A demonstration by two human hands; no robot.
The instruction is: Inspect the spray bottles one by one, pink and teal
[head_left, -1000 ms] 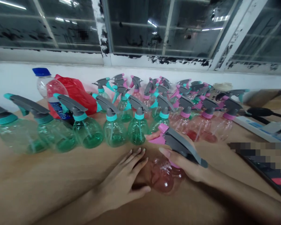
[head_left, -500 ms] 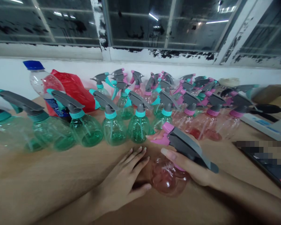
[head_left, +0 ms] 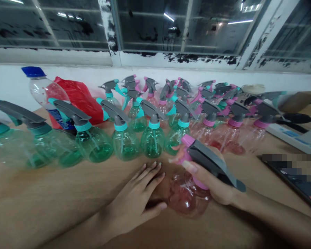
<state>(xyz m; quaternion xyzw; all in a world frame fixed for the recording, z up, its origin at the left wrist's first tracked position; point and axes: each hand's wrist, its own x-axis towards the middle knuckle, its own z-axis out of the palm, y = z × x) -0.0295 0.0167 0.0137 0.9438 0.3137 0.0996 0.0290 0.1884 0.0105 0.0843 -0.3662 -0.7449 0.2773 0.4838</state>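
A clear pink spray bottle [head_left: 188,200] with a grey and pink trigger head stands on the wooden table [head_left: 75,193] in front of me. My right hand [head_left: 209,180] is wrapped round its neck and trigger, the thumb on the near side and the fingers partly hidden behind the head. Flat on the table to the left of this bottle rests my left hand [head_left: 137,197], its fingers spread and holding nothing. Just beyond my left fingertips is a green spray bottle [head_left: 152,143] with a turquoise collar.
Several green spray bottles [head_left: 94,145] and pink spray bottles [head_left: 235,138] line the table, with more behind. A blue-capped plastic bottle [head_left: 45,90] and a red bag [head_left: 79,98] stand back left. At right lie a power strip [head_left: 291,136] and a dark flat device [head_left: 290,176].
The fingers of my right hand have drawn in on the trigger, which now sits closer to the bottle's neck. My left hand has stayed in place.
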